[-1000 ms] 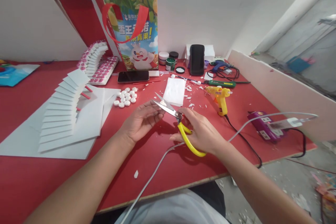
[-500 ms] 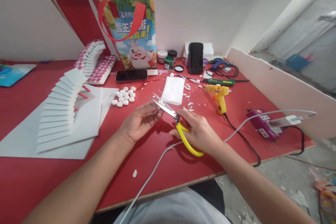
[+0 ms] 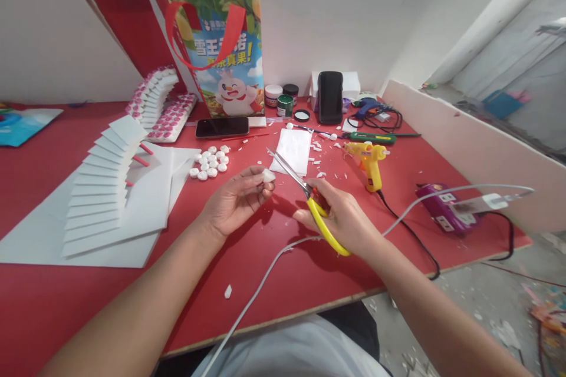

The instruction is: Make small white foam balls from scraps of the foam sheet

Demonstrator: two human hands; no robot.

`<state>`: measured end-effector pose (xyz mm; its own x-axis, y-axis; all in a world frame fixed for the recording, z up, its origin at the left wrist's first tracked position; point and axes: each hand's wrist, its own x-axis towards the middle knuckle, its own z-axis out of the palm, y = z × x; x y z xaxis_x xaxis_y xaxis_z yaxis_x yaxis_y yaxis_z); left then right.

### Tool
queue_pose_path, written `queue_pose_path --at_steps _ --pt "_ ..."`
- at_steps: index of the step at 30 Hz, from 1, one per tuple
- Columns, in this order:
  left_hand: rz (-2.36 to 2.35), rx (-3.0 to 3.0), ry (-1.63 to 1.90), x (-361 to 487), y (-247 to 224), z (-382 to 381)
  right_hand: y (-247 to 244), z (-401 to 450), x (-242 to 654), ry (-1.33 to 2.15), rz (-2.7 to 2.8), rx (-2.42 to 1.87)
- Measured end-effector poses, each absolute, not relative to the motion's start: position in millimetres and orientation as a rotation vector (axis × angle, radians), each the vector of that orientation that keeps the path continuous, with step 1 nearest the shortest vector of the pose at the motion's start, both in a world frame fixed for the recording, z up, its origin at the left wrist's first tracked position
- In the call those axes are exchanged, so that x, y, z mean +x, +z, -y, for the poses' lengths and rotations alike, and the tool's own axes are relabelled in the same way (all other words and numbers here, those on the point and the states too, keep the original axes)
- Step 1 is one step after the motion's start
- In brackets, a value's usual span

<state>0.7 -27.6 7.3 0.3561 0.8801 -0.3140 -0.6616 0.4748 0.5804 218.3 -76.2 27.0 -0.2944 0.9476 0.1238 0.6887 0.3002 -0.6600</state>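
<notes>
Between the thumb and fingers of my left hand (image 3: 241, 195) is a small white piece (image 3: 267, 175), partly covered by the fingertips. My right hand (image 3: 342, 215) grips yellow-handled scissors (image 3: 327, 228), whose blades point up and left, nearly together. The blade tips lie just beyond the white piece, apart from it. Behind the blades is a folded white sheet (image 3: 295, 144) on the red table. Several round white pieces (image 3: 212, 162) sit in a cluster to the left of it, beyond my left hand.
White strips (image 3: 95, 188) fan out on white boards (image 3: 145, 203) at left. A yellow glue gun (image 3: 370, 165) stands at right, with a purple box (image 3: 444, 212) beyond. A grey cable (image 3: 265, 277) crosses the table's front. Phones, paint jars and a printed bag (image 3: 230, 41) line the back.
My right hand and the scissors have drawn back to the right, so the blades are off the white piece and more closed. My left hand has stayed nearly in place.
</notes>
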Motion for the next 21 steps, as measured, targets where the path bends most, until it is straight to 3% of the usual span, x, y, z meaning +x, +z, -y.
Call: queue_pose_path --at_steps 13,21 --pt "-0.669 0.471 1.119 -2.4 5.4 24.1 21.9 68.9 223.8 0.426 1.994 -1.796" --pt "-0.744 0.586 1.155 -0.9 10.2 26.8 19.8 70.7 226.4 0.387 1.970 -1.771"
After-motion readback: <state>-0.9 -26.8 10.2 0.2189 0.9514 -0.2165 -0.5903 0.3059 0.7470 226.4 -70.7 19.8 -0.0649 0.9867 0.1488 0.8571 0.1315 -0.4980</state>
